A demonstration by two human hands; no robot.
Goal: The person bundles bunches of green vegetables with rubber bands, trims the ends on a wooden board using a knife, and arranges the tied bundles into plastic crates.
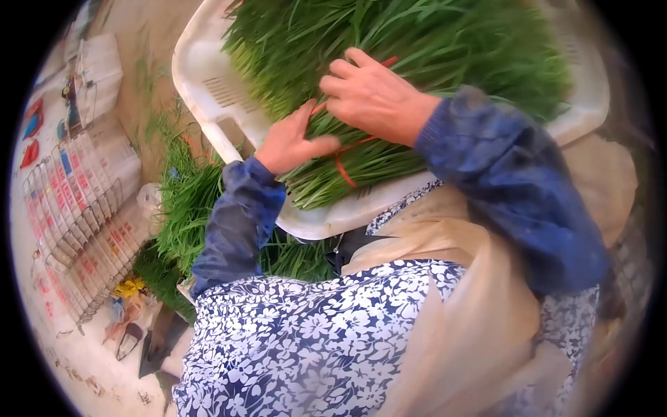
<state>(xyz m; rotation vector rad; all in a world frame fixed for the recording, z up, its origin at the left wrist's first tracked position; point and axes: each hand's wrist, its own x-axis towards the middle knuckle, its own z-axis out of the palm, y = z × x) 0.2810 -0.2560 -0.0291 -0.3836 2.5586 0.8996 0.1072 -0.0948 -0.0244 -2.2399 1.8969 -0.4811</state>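
Long, flat green leaves like garlic chives fill a white plastic basket [208,104]. At its near side lies a bunch of garlic chives [375,161] with red ties around it. My left hand [295,142] grips the bunch near its left end, thumb and index finger spread across it; the thumb is blurred. My right hand [372,101] lies over the upper side of the bunch, fingers curled on a red tie [319,108] that runs between the hands. Another loop, a red band [344,170], circles the bunch nearer me. Some fingertips are hidden.
More green bunches [187,215] lie lower left, beside the basket. Farther left are stacked printed cartons or sacks [80,187] with wire-like edges and a yellow item [128,287]. A floral apron [299,333] and a beige cloth [479,306] cover my lap.
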